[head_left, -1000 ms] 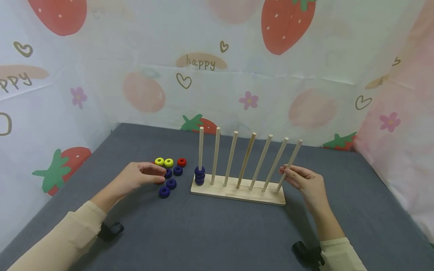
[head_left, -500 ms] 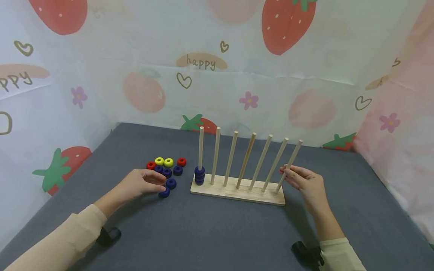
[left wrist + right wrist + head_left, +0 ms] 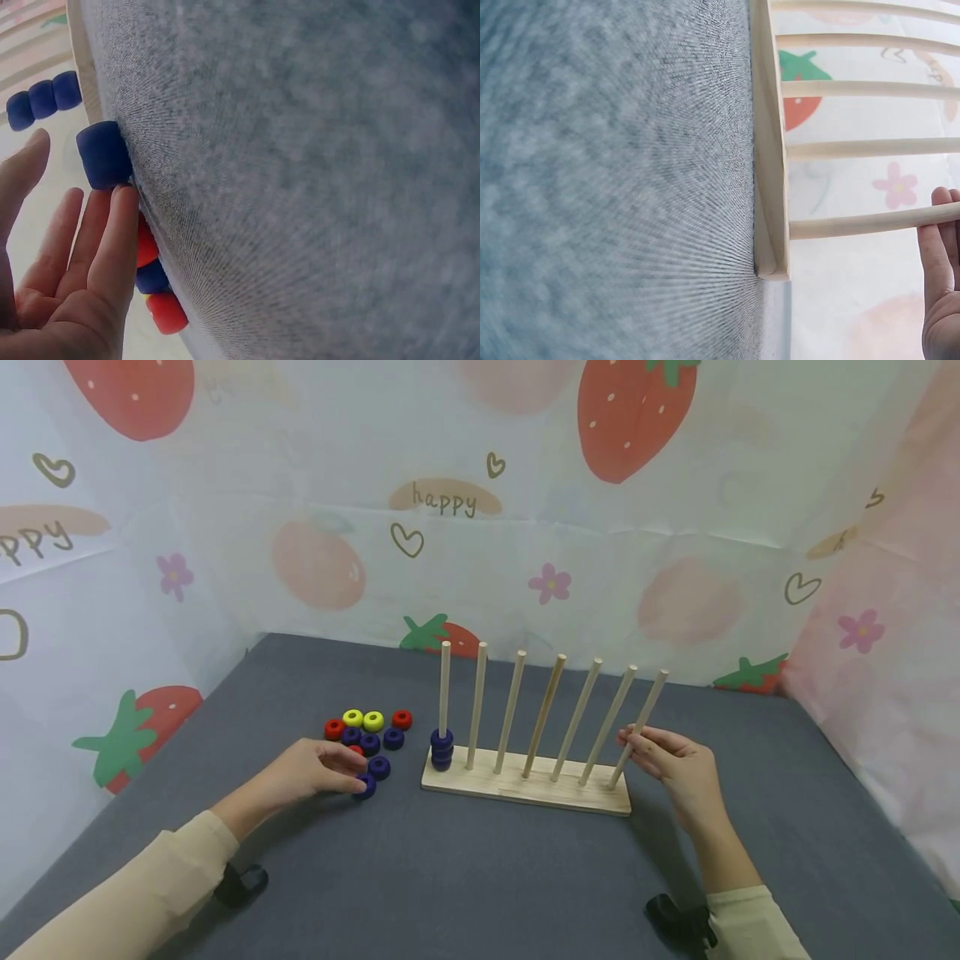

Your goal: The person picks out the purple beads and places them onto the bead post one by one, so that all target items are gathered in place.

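My left hand (image 3: 311, 772) is at the nearest loose dark blue bead (image 3: 366, 787) on the table. In the left wrist view its fingers are extended, fingertips right at that bead (image 3: 103, 156), and the thumb stands apart from it. A wooden peg rack (image 3: 517, 789) stands to the right, with a row of upright pegs. Several blue beads (image 3: 442, 750) are stacked low on its leftmost peg. At the other end, my right hand (image 3: 678, 768) pinches the rightmost peg (image 3: 651, 697) between thumb and fingers; the right wrist view shows fingers (image 3: 936, 262) against the peg.
Beyond the left hand lie more loose beads: two yellow ones (image 3: 373, 721), several blue ones (image 3: 393, 738), and red ones (image 3: 402, 719), one partly hidden by the fingers. Grey cloth (image 3: 465, 885) covers the table. A printed curtain (image 3: 465, 560) closes off the back and sides.
My left hand has come down toward the nearest blue bead, uncovering red and blue beads behind it. The right hand keeps its hold on the peg, and the rack stays put.
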`<state>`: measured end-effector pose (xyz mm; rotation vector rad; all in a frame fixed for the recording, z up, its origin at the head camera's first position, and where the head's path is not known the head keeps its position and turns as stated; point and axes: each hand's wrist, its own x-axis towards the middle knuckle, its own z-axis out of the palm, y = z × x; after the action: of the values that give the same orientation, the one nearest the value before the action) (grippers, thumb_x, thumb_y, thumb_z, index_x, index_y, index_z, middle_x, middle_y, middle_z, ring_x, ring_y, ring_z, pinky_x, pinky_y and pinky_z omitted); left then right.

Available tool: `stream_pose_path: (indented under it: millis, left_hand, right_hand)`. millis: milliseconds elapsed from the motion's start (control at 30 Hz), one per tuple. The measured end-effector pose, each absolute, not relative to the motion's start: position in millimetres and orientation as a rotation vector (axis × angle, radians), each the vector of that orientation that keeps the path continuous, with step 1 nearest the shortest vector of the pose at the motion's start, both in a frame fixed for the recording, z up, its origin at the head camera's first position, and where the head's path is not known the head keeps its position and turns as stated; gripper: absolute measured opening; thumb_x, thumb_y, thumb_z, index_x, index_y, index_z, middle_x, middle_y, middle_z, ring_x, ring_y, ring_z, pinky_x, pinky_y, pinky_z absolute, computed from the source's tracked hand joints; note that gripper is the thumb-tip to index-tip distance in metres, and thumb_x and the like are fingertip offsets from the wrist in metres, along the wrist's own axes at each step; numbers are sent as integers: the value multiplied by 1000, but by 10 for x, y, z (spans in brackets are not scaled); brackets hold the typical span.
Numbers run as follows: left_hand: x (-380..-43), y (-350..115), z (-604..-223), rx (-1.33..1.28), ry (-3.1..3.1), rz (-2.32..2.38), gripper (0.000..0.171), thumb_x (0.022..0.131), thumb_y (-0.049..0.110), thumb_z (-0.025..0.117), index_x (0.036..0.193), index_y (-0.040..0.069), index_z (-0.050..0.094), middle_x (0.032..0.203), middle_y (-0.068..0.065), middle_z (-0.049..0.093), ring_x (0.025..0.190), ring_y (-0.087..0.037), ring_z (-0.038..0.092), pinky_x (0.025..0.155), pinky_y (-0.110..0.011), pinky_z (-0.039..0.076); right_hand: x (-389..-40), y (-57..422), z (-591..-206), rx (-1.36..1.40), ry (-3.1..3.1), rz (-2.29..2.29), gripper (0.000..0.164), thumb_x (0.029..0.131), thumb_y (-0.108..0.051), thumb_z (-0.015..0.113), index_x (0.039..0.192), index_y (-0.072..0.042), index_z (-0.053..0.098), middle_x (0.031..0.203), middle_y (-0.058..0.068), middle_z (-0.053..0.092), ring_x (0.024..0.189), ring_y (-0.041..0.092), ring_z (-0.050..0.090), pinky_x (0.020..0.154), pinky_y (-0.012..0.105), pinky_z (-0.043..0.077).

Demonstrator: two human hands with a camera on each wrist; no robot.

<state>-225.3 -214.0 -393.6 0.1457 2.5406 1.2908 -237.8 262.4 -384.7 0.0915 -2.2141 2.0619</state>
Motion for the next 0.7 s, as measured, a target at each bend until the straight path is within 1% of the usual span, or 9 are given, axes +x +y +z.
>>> stream_pose_path:
  millis: [100, 167, 233, 333, 400, 467, 533, 667, 700]
  left_hand:
    - [-2256, -2136, -3943, 165, 2546, 1256, 46, 82, 30, 82, 119, 5, 70, 117, -13, 73, 110, -26, 68, 88, -37, 55]
    - [-2262, -2131, -3951, 179, 2554, 1241, 45, 82, 28, 82, 118, 4, 71, 117, -13, 73, 108, -26, 68, 88, -38, 55]
    - [-2269, -2125, -3957, 186, 2563, 1231, 43, 81, 26, 83, 116, 4, 71, 117, -13, 73, 107, -25, 68, 88, -38, 55]
    - [-2281, -2115, -3968, 173, 2581, 1205, 40, 80, 24, 84, 114, 4, 73, 116, -13, 74, 104, -24, 68, 87, -38, 56]
    - [-2284, -2111, -3972, 162, 2589, 1188, 38, 80, 23, 84, 112, 5, 73, 116, -13, 74, 103, -23, 68, 86, -38, 56]
    - [-2287, -2107, -3972, 159, 2595, 1171, 37, 79, 22, 85, 111, 5, 74, 114, -12, 74, 102, -22, 68, 84, -37, 55]
    - [-2288, -2100, -3967, 158, 2599, 1163, 36, 79, 21, 85, 109, 5, 74, 113, -12, 74, 100, -21, 67, 82, -35, 55]
    - [-2300, -2091, -3958, 151, 2606, 1149, 34, 78, 22, 85, 107, 6, 75, 111, -10, 74, 98, -19, 66, 80, -33, 54]
    - [-2304, -2090, -3956, 152, 2609, 1148, 34, 79, 22, 85, 107, 6, 75, 111, -10, 74, 98, -19, 65, 79, -32, 53]
  right_hand:
    - [-2434, 2678, -3931, 127, -2213, 2071, 43, 91, -28, 73, 124, 0, 68, 104, -8, 77, 102, 5, 72, 86, 20, 55]
    - [-2481, 2727, -4006, 165, -2188, 2100, 40, 92, -25, 72, 123, -1, 69, 107, -5, 77, 102, 6, 72, 85, 19, 56]
    - [-2474, 2722, -3991, 174, -2199, 2090, 38, 92, -25, 72, 123, -2, 69, 106, -6, 77, 103, 6, 72, 86, 20, 56]
    - [-2419, 2668, -3912, 157, -2194, 2090, 33, 92, -25, 72, 118, -6, 72, 102, -9, 77, 99, 3, 72, 85, 19, 56]
    - [-2360, 2609, -3824, 117, -2221, 2071, 33, 92, -26, 72, 118, -6, 72, 99, -14, 76, 98, 1, 72, 86, 19, 55]
    - [-2348, 2591, -3803, 79, -2236, 2061, 36, 93, -25, 71, 120, -2, 70, 98, -14, 76, 98, 0, 72, 87, 19, 55]
    - [-2450, 2669, -3948, 81, -2231, 2052, 44, 92, -28, 72, 124, 2, 67, 101, -12, 77, 100, 3, 72, 87, 20, 55]
    - [-2450, 2672, -3955, 93, -2218, 2047, 44, 91, -29, 73, 123, 1, 67, 101, -12, 77, 100, 3, 72, 86, 20, 55]
    - [-2477, 2703, -3996, 147, -2176, 2084, 40, 92, -27, 72, 121, 0, 69, 101, -9, 77, 99, 4, 72, 84, 20, 56]
